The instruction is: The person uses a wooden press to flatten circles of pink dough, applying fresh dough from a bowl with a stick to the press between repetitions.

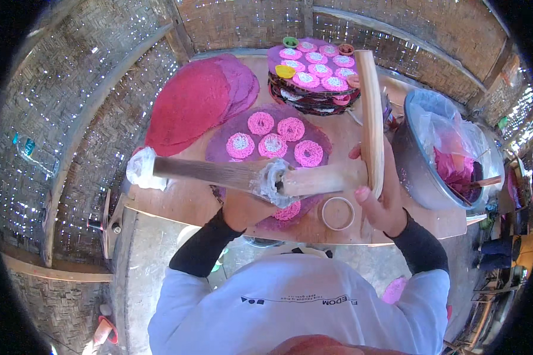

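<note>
A wooden press with a dark wooden piece (204,174) and plastic-wrapped parts lies sideways above the table. My left hand (248,211) holds it from below, near the wrapped middle (275,183). A pale wooden plunger (322,179) enters that middle from the right and ends in a wooden crossbar (371,111). My right hand (384,204) is around the crossbar's lower part, thumb on the near side, some fingers hidden behind. Under the press, a purple round mesh sheet (217,142) carries several pink rings of dough-like strands (308,153), some with white centres (272,145). A pale ring (338,214) lies by the table edge.
Red and purple round sheets (188,106) overlap at the back left. A stack of trays (315,95) bears pink-and-white rounds, with yellow (285,71) and green (290,42) small cups. At the right, a large basin (419,177) holds pink dough-like material (455,166), plastic and a stick (484,182).
</note>
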